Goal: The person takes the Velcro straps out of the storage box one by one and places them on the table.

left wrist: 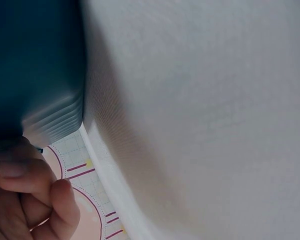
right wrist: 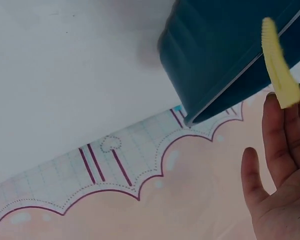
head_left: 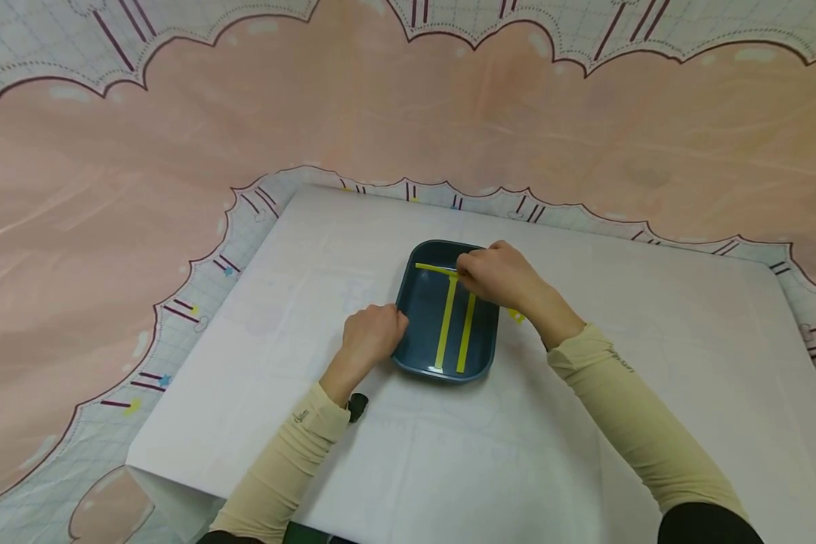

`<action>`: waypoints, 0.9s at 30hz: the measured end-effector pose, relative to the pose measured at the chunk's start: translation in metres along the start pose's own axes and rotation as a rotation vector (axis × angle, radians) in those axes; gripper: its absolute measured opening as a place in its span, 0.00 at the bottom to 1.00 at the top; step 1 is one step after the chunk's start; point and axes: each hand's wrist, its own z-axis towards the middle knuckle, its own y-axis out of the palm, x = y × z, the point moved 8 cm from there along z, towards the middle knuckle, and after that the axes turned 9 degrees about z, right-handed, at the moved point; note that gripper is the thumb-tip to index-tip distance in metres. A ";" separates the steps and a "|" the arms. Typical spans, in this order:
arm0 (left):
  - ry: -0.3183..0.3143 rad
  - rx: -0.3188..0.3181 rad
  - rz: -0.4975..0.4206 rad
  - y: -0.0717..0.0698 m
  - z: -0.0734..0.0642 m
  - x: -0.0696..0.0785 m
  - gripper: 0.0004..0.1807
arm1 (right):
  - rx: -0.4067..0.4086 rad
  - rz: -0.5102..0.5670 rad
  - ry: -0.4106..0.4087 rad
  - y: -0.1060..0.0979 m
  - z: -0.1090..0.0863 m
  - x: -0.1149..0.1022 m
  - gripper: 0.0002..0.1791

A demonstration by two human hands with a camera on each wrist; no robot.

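Note:
In the head view a dark blue, round-cornered rectangular dish (head_left: 418, 332) sits near the middle of the white table. My left hand (head_left: 375, 332) grips the dish's left rim; in the left wrist view its curled fingers (left wrist: 27, 187) are at the dish's edge. Over the far right of the dish, my right hand (head_left: 499, 276) pinches a thin yellow strip (right wrist: 280, 70), whose ridged edge shows in the right wrist view. Two long yellow strips lie lengthwise in the dish, one left (head_left: 446, 321) and one right (head_left: 465, 332). Another strip (head_left: 431, 267) runs crosswise up to the right hand.
The white-covered table (head_left: 653, 340) extends around the dish. A small yellow piece (head_left: 517, 316) shows beside the dish, below the right wrist. Beyond the table edge lies a peach patterned cloth (head_left: 381, 106). A dark object (head_left: 357, 406) sits at the left wrist.

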 end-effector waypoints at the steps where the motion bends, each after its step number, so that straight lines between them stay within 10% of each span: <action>1: 0.000 0.000 0.002 0.000 0.000 0.000 0.19 | 0.010 0.002 0.004 -0.001 -0.001 0.001 0.04; 27: 0.006 -0.012 -0.008 0.000 0.000 0.000 0.19 | 0.114 0.107 0.333 -0.019 -0.034 0.044 0.11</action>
